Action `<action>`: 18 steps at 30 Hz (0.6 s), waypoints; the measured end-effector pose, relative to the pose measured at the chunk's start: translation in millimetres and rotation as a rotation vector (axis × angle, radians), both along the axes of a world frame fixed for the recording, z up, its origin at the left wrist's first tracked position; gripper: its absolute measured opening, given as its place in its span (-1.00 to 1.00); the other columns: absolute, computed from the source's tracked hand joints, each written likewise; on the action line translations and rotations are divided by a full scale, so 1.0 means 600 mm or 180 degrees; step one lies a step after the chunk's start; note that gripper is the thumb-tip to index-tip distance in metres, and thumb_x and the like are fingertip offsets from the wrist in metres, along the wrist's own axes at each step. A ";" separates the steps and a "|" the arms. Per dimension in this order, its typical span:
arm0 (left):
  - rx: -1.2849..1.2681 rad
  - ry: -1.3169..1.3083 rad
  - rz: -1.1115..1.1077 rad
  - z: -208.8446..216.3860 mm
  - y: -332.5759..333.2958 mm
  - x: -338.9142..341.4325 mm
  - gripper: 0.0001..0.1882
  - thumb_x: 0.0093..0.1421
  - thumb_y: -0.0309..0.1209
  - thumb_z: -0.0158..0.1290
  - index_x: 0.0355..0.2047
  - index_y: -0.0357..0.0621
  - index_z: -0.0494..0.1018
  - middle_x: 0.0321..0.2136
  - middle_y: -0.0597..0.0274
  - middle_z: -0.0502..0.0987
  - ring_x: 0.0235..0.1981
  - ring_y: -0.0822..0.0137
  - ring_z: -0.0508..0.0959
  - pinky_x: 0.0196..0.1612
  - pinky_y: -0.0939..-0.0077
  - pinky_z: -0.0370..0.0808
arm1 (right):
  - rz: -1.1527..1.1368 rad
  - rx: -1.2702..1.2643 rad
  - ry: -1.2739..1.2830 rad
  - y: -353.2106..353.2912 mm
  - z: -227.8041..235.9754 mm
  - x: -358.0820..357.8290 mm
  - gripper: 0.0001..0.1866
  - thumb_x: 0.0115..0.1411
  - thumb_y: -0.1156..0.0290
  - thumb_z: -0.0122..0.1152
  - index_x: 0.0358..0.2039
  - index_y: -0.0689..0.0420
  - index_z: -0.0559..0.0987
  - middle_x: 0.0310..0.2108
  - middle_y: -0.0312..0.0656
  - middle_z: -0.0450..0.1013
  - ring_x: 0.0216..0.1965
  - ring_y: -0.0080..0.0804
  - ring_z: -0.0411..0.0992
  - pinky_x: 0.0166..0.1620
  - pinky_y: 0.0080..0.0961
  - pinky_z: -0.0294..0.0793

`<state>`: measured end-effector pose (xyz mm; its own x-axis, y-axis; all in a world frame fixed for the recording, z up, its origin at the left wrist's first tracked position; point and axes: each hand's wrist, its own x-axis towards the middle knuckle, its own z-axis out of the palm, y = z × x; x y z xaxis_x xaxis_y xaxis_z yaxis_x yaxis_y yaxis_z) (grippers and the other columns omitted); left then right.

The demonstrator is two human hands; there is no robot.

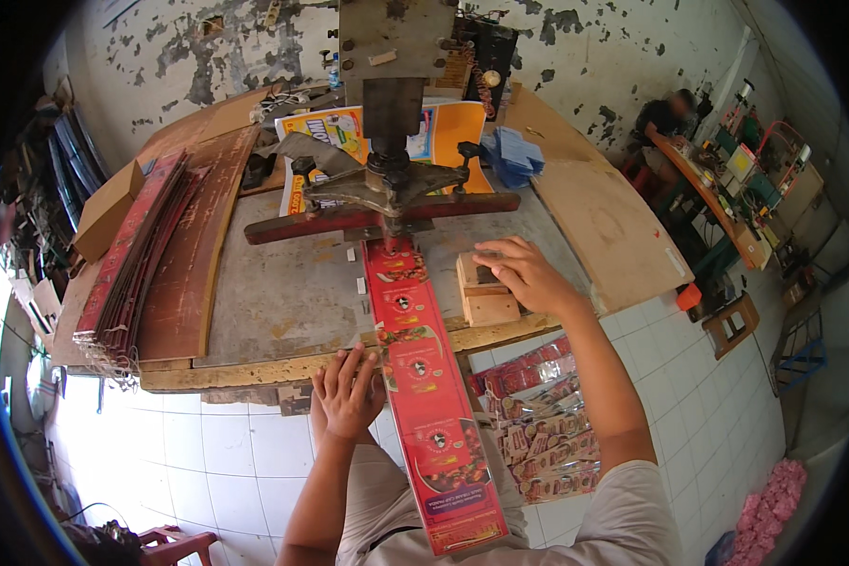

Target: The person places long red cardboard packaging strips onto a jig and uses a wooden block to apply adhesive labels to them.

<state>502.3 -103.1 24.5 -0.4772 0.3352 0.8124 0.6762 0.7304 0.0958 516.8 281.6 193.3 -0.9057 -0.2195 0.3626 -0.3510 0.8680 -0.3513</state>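
A long red printed strip (415,368), like uncut packaging sheet, runs from beneath the metal press (390,189) over the table's front edge and down above my lap. My left hand (349,391) is at the table edge, right beside the strip's left side, with its fingers stretched out; whether the fingertips touch the strip I cannot tell. Over a small wooden block (489,300) with a dark top, right of the strip, my right hand (530,275) reaches with extended fingers and grips nothing. The press's red crossbar (302,223) hides the strip's far end.
Stacked red strips (132,255) lie at the table's left, next to a cardboard box (108,212). Blue pieces (511,156) sit behind the press at right. Printed packets (547,434) cover the floor below the table. Another person (665,123) sits at a bench far right.
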 end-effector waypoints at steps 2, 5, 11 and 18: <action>-0.0005 -0.0005 -0.0081 -0.002 -0.002 -0.001 -0.51 0.24 -0.30 0.25 0.20 0.12 0.60 0.33 0.30 0.54 0.38 0.12 0.41 0.50 -0.02 0.08 | 0.0082 -0.0127 -0.0063 -0.003 0.005 0.004 -0.61 0.55 0.33 -0.01 0.16 0.15 0.72 0.24 -0.16 0.54 0.32 -0.13 0.37 0.47 -0.17 0.24; -0.0004 0.0028 -0.0068 -0.005 -0.001 -0.003 -0.51 0.25 -0.29 0.24 0.21 0.11 0.60 0.33 0.30 0.55 0.38 0.13 0.41 0.51 -0.01 0.07 | 0.0044 -0.0406 -0.0282 -0.002 0.009 0.004 -0.63 0.50 0.32 0.12 0.18 0.15 0.69 0.23 -0.15 0.53 0.30 -0.12 0.39 0.46 -0.15 0.25; -0.0028 0.0047 -0.0024 -0.009 -0.001 -0.004 -0.51 0.26 -0.26 0.23 0.22 0.12 0.60 0.32 0.30 0.55 0.38 0.13 0.41 0.51 0.00 0.05 | -0.0085 -0.0203 -0.0028 -0.027 0.014 0.008 -0.53 0.33 0.31 0.42 0.24 0.08 0.64 0.17 -0.14 0.54 0.23 -0.07 0.45 0.38 -0.15 0.36; -0.0060 0.0052 -0.0033 -0.006 -0.002 -0.004 -0.53 0.29 -0.23 0.22 0.21 0.11 0.61 0.32 0.29 0.55 0.37 0.13 0.42 0.51 0.01 0.05 | -0.0168 -0.0073 0.0110 -0.032 0.006 0.012 -0.60 0.32 0.32 0.43 0.16 0.09 0.68 0.12 -0.15 0.53 0.19 -0.07 0.46 0.33 -0.17 0.42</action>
<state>499.9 -104.3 20.9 -0.4604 0.3554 0.8135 0.6852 0.7249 0.0710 524.0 262.7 196.8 -0.9026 -0.1631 0.3984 -0.3173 0.8775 -0.3597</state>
